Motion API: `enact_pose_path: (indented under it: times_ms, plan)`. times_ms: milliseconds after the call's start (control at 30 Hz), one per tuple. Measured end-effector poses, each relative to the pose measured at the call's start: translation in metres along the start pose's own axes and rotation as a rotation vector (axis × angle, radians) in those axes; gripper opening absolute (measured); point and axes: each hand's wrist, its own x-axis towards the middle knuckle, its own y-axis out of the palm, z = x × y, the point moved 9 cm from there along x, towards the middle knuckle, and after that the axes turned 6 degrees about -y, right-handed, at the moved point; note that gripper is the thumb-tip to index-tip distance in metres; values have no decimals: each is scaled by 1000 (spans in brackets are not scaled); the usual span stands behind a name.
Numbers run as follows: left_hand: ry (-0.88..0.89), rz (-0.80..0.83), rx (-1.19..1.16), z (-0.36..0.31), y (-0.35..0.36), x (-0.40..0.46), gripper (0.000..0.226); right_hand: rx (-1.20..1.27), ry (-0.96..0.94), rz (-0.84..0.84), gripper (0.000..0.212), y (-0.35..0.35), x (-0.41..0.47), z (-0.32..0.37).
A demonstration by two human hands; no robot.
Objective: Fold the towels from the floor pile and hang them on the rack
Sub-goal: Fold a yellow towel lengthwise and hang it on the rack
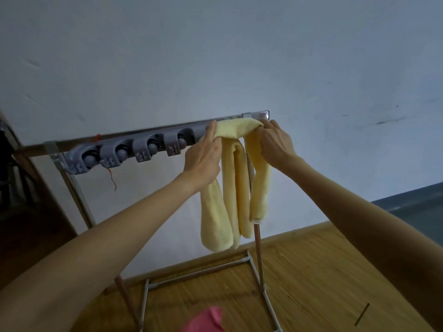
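A pale yellow towel (236,188) is draped over the right end of the rack's top bar (134,136), its folds hanging down in several loose strips. My left hand (203,159) grips the towel's left edge at the bar. On the right, my right hand (275,142) holds the towel's other side just below the bar's end. A pink towel (206,319) shows at the bottom edge, on the floor in front of the rack.
A grey strip of roller clips (129,149) runs along the bar's left half. The rack's metal legs and base frame (199,271) stand on a wooden floor against a white wall. A dark doorway is at the left.
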Motion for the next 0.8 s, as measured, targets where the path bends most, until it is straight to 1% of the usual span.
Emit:
enact_pose_path:
  times_ms: [133,233,333,400,567,633,700,767,800]
  plan:
    - [26,-37,-25,-7,22,-20,59,42,-11,-41,28,17,-12,-1]
    - [43,-31,-127,-12,40,-31,68,111,-37,-25,27,30,-21,-1]
    - [35,1,-256,-8,57,-33,70,120,-87,-7,28,41,-26,3]
    - [17,2,-235,0,64,-30,72,133,-96,-13,29,42,-28,5]
    - [-14,-66,-146,14,76,-26,72,139,-116,-21,27,49,-34,8]
    - [-1,-73,-152,15,85,-29,74,149,-140,-25,23,54,-41,12]
    - [-1,-63,-203,16,98,-36,68,180,-144,-38,22,59,-51,18]
    - [-27,-21,-283,18,113,-46,57,223,-120,-41,31,67,-63,21]
    - [-21,0,-297,17,121,-52,58,248,-111,-48,38,71,-70,23]
